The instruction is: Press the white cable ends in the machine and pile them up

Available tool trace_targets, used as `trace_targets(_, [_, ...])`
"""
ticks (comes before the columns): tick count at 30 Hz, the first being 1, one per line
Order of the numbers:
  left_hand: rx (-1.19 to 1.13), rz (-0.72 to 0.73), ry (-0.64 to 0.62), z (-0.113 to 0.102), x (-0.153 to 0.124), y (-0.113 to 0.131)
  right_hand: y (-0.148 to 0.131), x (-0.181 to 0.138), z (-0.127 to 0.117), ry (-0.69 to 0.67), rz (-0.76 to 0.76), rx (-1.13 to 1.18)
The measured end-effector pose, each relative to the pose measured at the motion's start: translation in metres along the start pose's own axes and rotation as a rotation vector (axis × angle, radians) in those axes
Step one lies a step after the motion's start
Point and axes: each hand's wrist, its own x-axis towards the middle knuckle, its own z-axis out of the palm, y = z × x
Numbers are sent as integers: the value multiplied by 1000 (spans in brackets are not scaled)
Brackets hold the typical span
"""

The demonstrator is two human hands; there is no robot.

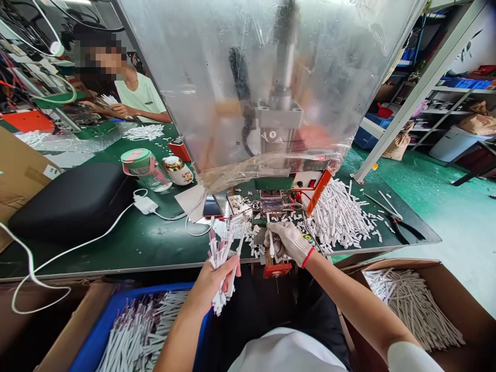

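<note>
My left hand (219,276), bare, is closed around a bundle of thin white strips (220,252) with pinkish tips pointing up and away from me. My right hand (287,242) wears a white knit glove with a red cuff. Its fingers pinch one white strip (271,247), whose far end reaches the small metal fixture (271,202) of a bench press. Above the fixture, the press cylinder (279,121) shows through a cloudy clear guard (217,67). Below my right fingers is a red block (277,270).
A heap of short white pieces (341,214) lies right of the press, beside pliers (403,230). A blue bin (86,356) and a carton (478,315) hold more strips. A black case (73,201), jar (141,168) and mug (178,171) stand left. A co-worker (141,98) sits beyond.
</note>
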Motion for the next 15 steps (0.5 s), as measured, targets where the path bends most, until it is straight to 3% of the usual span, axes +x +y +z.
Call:
trace_targets(4, [52,44,-31,-1,3,-1,0,0,-9,71,-63,-155])
trace_targets(7, [143,66,-62,0,7,0,-7,-12,-12,202,-284,-313])
trace_targets(9, [209,71,-105,4,10,3,-13,-26,-9,148,-389,-351])
trace_targets(12, [256,56,-176,11,12,10,-18,-43,0,24,-371,-347])
trace_targets(15, [260,25,-237,14,15,10,-23,-46,-12,113,-362,-222])
